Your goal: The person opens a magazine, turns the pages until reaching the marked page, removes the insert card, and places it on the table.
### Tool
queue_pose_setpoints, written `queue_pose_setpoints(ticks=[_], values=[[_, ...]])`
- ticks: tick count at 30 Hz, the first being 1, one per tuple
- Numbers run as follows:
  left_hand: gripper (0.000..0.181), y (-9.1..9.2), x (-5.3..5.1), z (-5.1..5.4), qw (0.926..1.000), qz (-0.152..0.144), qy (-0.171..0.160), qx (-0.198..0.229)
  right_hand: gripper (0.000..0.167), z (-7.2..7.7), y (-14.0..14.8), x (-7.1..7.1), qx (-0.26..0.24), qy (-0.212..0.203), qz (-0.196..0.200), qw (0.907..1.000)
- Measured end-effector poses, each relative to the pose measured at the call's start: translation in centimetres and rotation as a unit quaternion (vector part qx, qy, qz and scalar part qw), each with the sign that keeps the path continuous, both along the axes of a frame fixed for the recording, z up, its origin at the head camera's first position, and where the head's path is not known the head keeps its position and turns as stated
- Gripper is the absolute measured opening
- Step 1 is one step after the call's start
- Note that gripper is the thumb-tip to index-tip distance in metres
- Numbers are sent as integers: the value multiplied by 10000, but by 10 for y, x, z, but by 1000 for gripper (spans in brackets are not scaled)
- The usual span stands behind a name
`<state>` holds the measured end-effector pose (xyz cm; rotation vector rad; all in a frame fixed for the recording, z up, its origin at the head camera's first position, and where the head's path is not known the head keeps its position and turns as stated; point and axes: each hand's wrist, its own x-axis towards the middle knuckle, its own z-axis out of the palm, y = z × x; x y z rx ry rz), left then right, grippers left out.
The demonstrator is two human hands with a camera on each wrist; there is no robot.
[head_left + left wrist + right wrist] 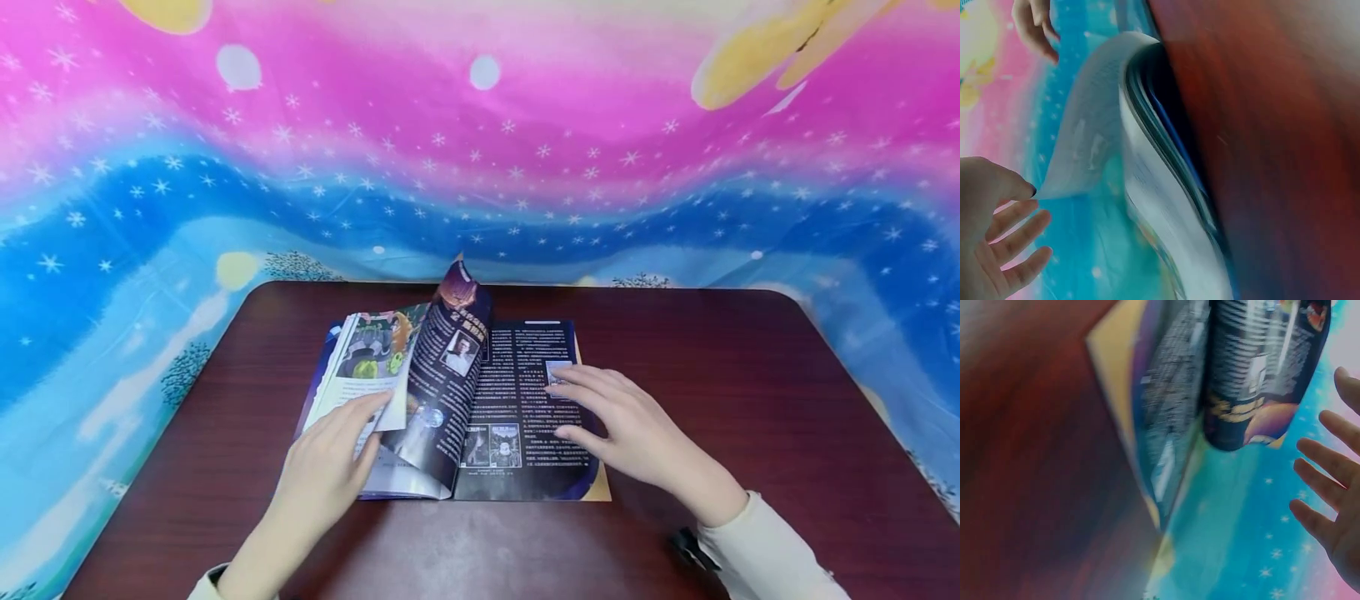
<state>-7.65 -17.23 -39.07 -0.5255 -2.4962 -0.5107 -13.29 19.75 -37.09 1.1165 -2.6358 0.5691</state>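
Observation:
An open magazine (517, 392) lies on the table. Its right page is dark with white print, and a dark purple page (457, 367) stands curled up near the spine. On the left side my left hand (333, 450) pinches the lower corner of a pale illustrated page (371, 350). In the left wrist view the thumb (1013, 184) meets that corner, while the other fingers spread away from it. Over the right page's outer edge hovers my right hand (626, 421), fingers extended. The right wrist view shows those fingers (1329, 462) spread, holding nothing.
The dark reddish-brown table (720, 375) has rounded far corners. Behind and beside it hangs a pink and blue cloth (480, 150) with snowflakes. A small black object (692, 550) sits by the right sleeve (765, 550).

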Motion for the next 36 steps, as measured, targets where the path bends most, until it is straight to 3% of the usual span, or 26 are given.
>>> queue_pose_setpoints(ticks=[9, 15, 21, 27, 33, 36], values=[[64, -37, 17, -13, 9925, 899, -765, -333, 46, -21, 20, 6, 470, -262, 201, 9984], [71, -49, 21, -20, 9729, 1299, -1847, -504, 50, -33, 31, 10, 945, -468, 219, 9942], [76, -56, 20, -26, 9604, 1418, -2256, -812, 53, -40, 35, 13, 1317, -754, 152, 9883], [61, -59, 18, -30, 9516, 1394, -2554, -989, 54, -42, 38, 15, 1395, -941, 98, 9857], [52, -62, 15, -30, 9388, 1364, -3007, -982, 53, -43, 35, 12, 1304, -839, 190, 9877], [51, -63, 14, -30, 9365, 1356, -3066, -1027, 52, -42, 32, 10, 1279, -828, 219, 9881]])
